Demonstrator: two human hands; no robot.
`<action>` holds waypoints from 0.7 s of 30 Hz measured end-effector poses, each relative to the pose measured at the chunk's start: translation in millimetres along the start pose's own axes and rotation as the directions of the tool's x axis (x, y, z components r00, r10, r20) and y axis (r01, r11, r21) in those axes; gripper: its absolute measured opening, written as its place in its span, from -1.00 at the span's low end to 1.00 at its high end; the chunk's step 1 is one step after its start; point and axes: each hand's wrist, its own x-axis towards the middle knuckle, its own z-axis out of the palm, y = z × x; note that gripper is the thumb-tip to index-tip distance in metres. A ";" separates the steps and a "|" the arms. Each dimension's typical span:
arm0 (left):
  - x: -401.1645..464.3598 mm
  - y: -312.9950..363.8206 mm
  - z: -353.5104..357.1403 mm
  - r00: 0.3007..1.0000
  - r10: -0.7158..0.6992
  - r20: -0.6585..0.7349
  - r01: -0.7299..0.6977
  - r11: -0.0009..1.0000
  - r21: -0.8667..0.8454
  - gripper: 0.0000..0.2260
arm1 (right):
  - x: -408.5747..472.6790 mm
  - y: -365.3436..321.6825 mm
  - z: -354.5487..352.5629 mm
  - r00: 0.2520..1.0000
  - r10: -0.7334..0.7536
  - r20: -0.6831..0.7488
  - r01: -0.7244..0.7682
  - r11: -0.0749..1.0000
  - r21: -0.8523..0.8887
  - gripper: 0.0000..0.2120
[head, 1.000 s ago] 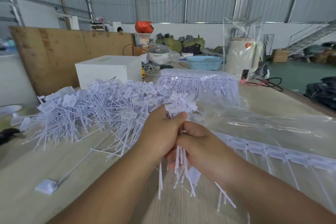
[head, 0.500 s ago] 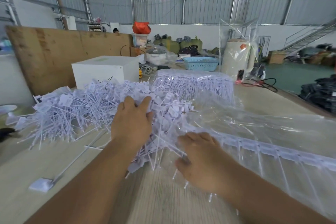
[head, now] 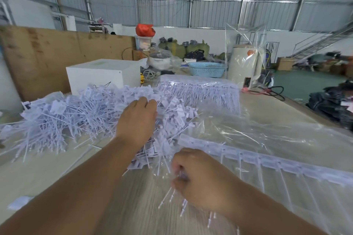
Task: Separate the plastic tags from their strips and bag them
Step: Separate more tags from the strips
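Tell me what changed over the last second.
The hands came apart. The left hand let go of the bundle and went forward onto the loose tag pile, fingers spread. The right hand drew back toward the person, still gripping a few tags at the edge of the clear bag. The white box, the bagged strips and the blue basket stayed put.

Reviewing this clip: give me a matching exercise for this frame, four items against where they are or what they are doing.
Items:
1. left hand
2. right hand
3. blue basket
4. white box

States:
A. far end of the table, beside a cream appliance wrapped in plastic
B. resting on the pile of loose tags
C. behind the pile of loose tags, by the brown board
D. gripping a small bunch of tags

Pairs: 1-B, 2-D, 3-A, 4-C
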 end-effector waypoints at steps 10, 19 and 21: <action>-35.1 34.1 -27.8 0.988 0.099 0.119 -0.100 0.995 0.007 -0.54 | 6.7 4.5 -8.0 0.987 -0.030 -0.160 0.053 0.989 0.139 -0.61; -32.4 20.5 -2.4 0.898 0.019 0.439 -0.091 0.986 0.143 -0.40 | 1.2 -9.5 -22.1 0.859 -0.011 -0.512 0.166 0.952 0.258 -0.62; -27.4 19.6 3.5 0.904 0.002 0.427 -0.099 0.974 0.205 -0.40 | -2.3 -11.9 -26.1 0.853 -0.003 -0.522 0.189 0.934 0.303 -0.65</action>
